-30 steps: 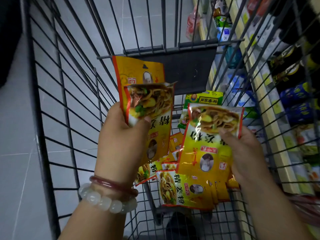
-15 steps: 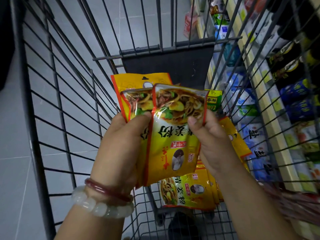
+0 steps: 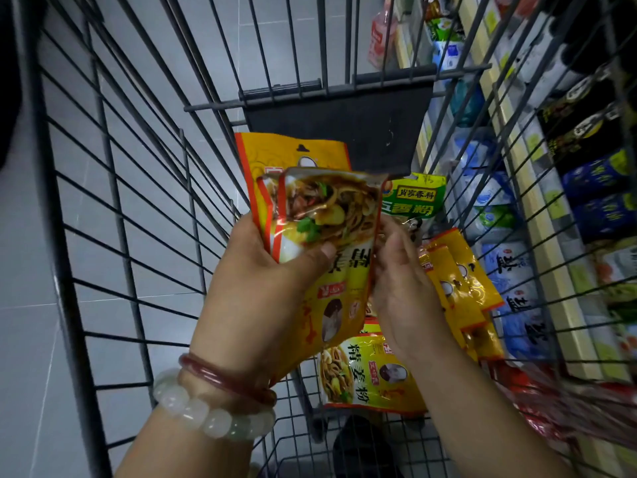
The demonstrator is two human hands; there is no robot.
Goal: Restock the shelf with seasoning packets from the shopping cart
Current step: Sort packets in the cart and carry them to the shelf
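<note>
Packets yellow, glossy, noodle-printed.

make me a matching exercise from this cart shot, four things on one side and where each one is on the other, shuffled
Things:
1. green packet
2. stack of yellow packets
3. white bead bracelet
4. shelf

Places:
A. on the left wrist
B. outside the cart, to its right
C. gripped in the left hand
D. in the cart, beyond the right hand

Pairs: 1-D, 2-C, 3-A, 4-B

In cart: loose packets on its floor
Above them: held packets
Right of cart: shelf
</note>
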